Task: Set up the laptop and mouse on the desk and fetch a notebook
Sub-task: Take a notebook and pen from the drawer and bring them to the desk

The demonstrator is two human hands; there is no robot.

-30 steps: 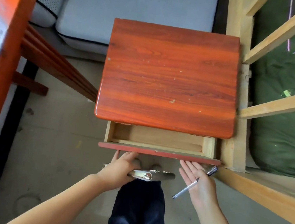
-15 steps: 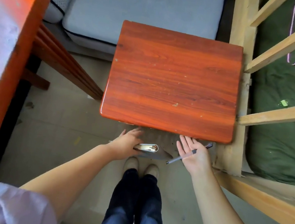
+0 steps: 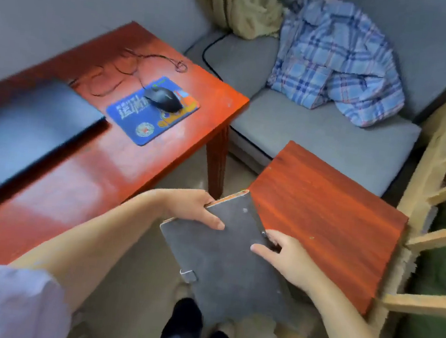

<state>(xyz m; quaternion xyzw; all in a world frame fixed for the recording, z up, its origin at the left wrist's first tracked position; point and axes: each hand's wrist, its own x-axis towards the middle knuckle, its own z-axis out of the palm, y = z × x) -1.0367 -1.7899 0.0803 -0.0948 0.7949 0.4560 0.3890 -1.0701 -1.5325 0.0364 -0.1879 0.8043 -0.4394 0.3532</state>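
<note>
I hold a grey notebook (image 3: 223, 255) flat in front of me, above the floor between the desk and the nightstand. My left hand (image 3: 192, 207) grips its far left edge. My right hand (image 3: 284, 255) holds its right edge, where a bit of the pen's metal tip (image 3: 264, 233) shows under my fingers. On the red desk (image 3: 100, 160) at the left lies a closed dark laptop (image 3: 20, 129). A black wired mouse (image 3: 163, 99) rests on a blue mouse pad (image 3: 152, 110) near the desk's far right corner.
A red wooden nightstand (image 3: 329, 222) stands at the right of the notebook. Behind it a grey sofa (image 3: 317, 135) carries a blue plaid shirt (image 3: 337, 62). A pale wooden bed frame (image 3: 436, 193) runs down the right side. My feet (image 3: 192, 332) are below.
The drawer was pushed shut. I lifted the notebook up with both hands, and my view swung left so the desk with laptop and mouse came into sight.
</note>
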